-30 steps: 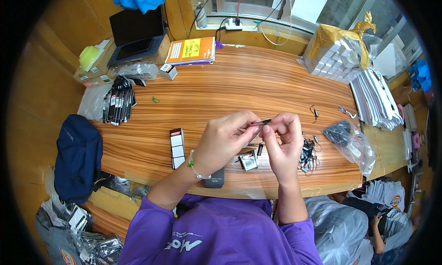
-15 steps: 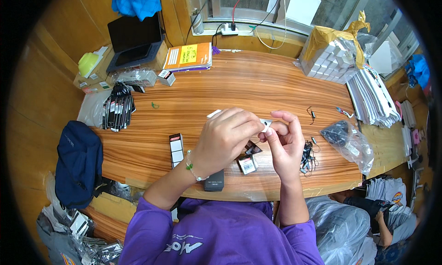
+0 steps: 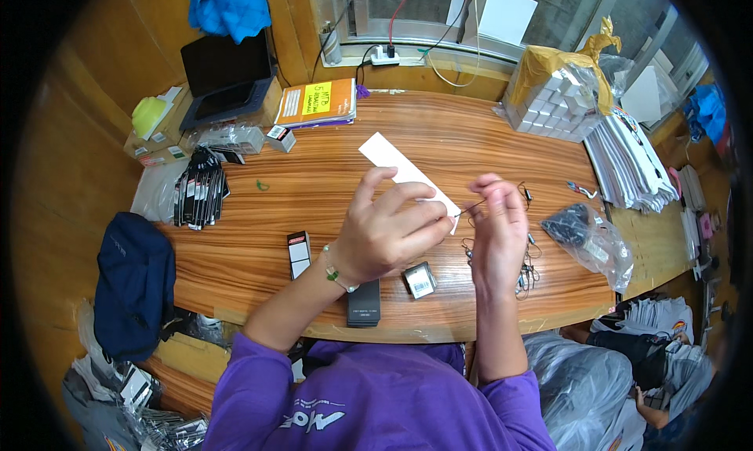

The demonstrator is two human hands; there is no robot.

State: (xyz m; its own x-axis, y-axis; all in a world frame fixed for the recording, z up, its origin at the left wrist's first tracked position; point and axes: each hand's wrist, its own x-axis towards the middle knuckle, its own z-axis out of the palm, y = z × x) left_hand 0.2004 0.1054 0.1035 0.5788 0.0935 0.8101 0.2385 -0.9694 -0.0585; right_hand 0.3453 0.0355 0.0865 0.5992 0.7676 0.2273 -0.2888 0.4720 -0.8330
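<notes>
My left hand [image 3: 392,225] pinches the lower end of a long white card strip [image 3: 404,169], which slants up and to the left over the table. The left thumb is mostly hidden. Close by on the right, my right hand [image 3: 500,235] is raised with thumb and fingers pinched on a thin black cord [image 3: 472,207] that runs towards the strip's end. Below the hands sits a small box with a white label [image 3: 420,281]. A dark grey box [image 3: 363,306] lies by my left wrist, and a black box with white panels [image 3: 299,255] stands to its left.
Loose black cords [image 3: 527,274] with small metal ends lie right of my right hand, near a clear bag [image 3: 590,243] of dark items. White boxes [image 3: 553,102] and stacked papers [image 3: 631,165] stand far right. Packed black cards [image 3: 201,188] and a laptop [image 3: 227,63] are left.
The white strip has swung into fuller view above my left hand. My right hand has moved slightly right, away from the left, with a thin cord now showing between them.
</notes>
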